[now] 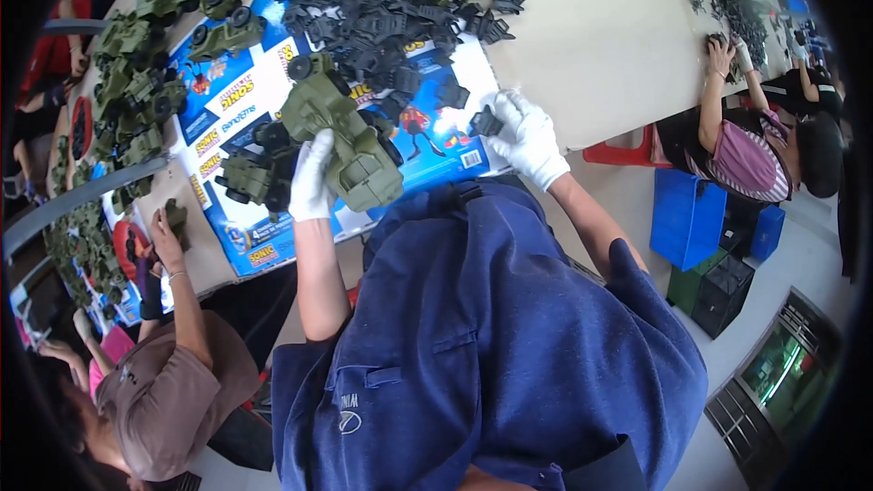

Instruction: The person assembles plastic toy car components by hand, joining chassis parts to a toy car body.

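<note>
My left hand [312, 175], in a white glove, is closed on the side of an olive-green toy military vehicle [338, 132] with black wheels. The toy is held tilted above a printed blue-and-white cardboard sheet [436, 164]. My right hand [529, 141], also gloved, pinches a small black plastic part [485, 123] at the sheet's right edge. Just beyond both hands spreads a heap of black plastic parts [359, 14]. Another green toy vehicle [250, 177] rests on the sheet left of my left hand, partly hidden by it.
More green toy vehicles [136, 82] crowd the table's left side and far edge. A co-worker [173, 382] sits to my left, one hand on a green part. Another co-worker [741, 150] handles black parts at right. A blue bin [687, 218] stands on the floor.
</note>
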Action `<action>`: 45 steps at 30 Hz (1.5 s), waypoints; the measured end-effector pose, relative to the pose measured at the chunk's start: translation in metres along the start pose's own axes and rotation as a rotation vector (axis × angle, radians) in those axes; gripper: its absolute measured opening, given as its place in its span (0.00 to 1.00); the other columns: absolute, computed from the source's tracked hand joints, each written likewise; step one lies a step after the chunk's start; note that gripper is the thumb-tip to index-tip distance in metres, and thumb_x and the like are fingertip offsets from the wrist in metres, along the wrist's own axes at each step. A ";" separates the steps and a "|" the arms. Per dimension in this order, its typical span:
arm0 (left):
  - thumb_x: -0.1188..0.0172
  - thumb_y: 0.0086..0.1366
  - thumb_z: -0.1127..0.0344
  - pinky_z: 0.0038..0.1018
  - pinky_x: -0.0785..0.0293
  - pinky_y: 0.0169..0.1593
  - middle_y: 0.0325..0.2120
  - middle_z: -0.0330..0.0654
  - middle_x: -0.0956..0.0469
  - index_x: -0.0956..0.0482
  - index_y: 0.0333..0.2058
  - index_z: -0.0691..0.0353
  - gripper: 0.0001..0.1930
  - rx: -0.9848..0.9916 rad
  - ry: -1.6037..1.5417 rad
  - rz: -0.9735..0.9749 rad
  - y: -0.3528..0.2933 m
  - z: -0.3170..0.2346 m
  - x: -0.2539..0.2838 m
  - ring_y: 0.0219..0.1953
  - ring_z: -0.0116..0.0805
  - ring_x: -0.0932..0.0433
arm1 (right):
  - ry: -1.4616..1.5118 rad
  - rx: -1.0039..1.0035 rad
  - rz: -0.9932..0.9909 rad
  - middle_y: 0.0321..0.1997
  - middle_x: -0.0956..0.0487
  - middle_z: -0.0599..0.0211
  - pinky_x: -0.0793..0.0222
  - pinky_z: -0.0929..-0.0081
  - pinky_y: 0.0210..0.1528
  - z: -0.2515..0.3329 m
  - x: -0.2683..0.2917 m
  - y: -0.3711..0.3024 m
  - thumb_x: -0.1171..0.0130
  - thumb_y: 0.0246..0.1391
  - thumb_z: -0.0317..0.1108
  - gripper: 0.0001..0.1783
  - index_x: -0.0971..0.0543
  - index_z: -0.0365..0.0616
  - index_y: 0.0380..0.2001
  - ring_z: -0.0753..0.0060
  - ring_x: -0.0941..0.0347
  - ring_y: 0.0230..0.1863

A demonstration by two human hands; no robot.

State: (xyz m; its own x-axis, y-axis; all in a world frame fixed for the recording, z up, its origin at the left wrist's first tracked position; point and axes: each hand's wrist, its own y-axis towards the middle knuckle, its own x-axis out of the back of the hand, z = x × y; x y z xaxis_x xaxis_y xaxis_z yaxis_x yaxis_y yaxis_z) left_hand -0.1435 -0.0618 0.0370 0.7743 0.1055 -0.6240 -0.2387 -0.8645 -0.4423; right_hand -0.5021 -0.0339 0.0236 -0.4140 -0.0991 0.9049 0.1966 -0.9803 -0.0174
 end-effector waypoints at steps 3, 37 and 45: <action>0.37 0.64 0.63 0.34 0.24 0.53 0.51 0.45 0.23 0.32 0.58 0.64 0.26 0.090 -0.006 -0.115 -0.015 0.018 -0.032 0.49 0.37 0.22 | -0.034 -0.072 0.045 0.56 0.25 0.52 0.30 0.60 0.56 -0.001 0.006 0.003 0.32 0.42 0.39 0.36 0.28 0.47 0.57 0.46 0.26 0.52; 0.33 0.60 0.68 0.28 0.28 0.55 0.52 0.42 0.24 0.40 0.65 0.64 0.37 0.106 0.390 0.211 -0.032 0.021 -0.146 0.51 0.29 0.25 | 1.626 0.085 0.591 0.71 0.38 0.56 0.50 0.64 0.72 0.010 0.047 0.070 0.38 0.57 0.46 0.40 0.37 0.31 0.65 0.62 0.42 0.70; 0.36 0.61 0.76 0.28 0.30 0.59 0.57 0.41 0.28 0.42 0.67 0.61 0.37 -0.051 0.271 0.171 -0.023 0.032 -0.148 0.55 0.30 0.26 | 1.312 0.330 0.501 0.68 0.33 0.55 0.48 0.66 0.70 0.027 0.077 0.087 0.34 0.51 0.42 0.45 0.39 0.36 0.67 0.61 0.41 0.70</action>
State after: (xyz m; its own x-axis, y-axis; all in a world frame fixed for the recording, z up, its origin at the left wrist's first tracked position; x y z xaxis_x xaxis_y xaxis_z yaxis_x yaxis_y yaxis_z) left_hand -0.2713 -0.0416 0.1195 0.8550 -0.1725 -0.4890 -0.3547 -0.8825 -0.3089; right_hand -0.4932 -0.1222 0.1031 -0.7089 -0.6746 -0.2060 0.6806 -0.7308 0.0510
